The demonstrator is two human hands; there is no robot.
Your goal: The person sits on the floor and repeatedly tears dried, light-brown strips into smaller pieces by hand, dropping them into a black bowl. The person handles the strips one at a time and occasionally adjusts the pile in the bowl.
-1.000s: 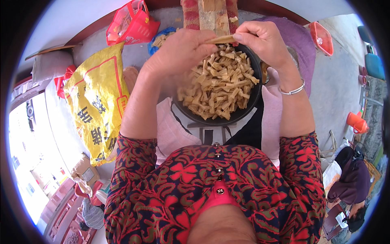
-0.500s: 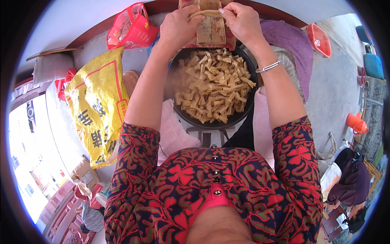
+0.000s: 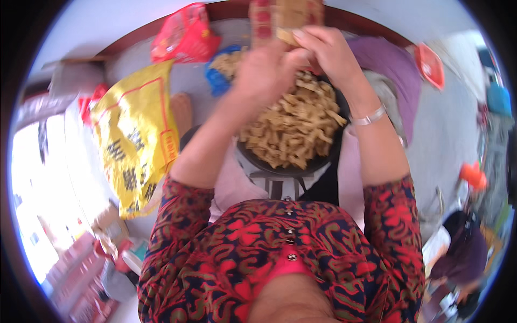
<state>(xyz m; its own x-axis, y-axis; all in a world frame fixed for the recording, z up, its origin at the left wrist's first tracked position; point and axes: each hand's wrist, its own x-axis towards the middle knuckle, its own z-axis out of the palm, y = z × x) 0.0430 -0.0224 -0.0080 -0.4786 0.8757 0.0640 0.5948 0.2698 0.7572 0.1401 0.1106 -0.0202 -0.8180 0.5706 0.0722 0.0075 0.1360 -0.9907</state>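
Note:
My right hand (image 3: 329, 55) is closed in a pinch on a tan strip (image 3: 287, 37) that looks like tofu skin, above the far side of a round dark pan. Close beside it is my left hand (image 3: 265, 72), smeared by motion, so its grip is unclear. Heaped below them in the dark pan (image 3: 342, 141) are many tan knotted strips (image 3: 299, 126). Just beyond my hands stands a tan board (image 3: 299, 12) on a red patterned cloth (image 3: 262, 24).
Left of the pan lie a blue bag (image 3: 217, 86) holding tan pieces, a red bag (image 3: 186, 37) and a large yellow sack (image 3: 134, 134). Purple cloth (image 3: 385, 64) and an orange basket (image 3: 430, 67) are at the far right. A bare foot (image 3: 182, 110) shows by the sack.
Both hands have come nearer and toward each other; my left hand moved right and down over the pan. The strip stretched between them now shows only at my right fingers. The view shifted slightly.

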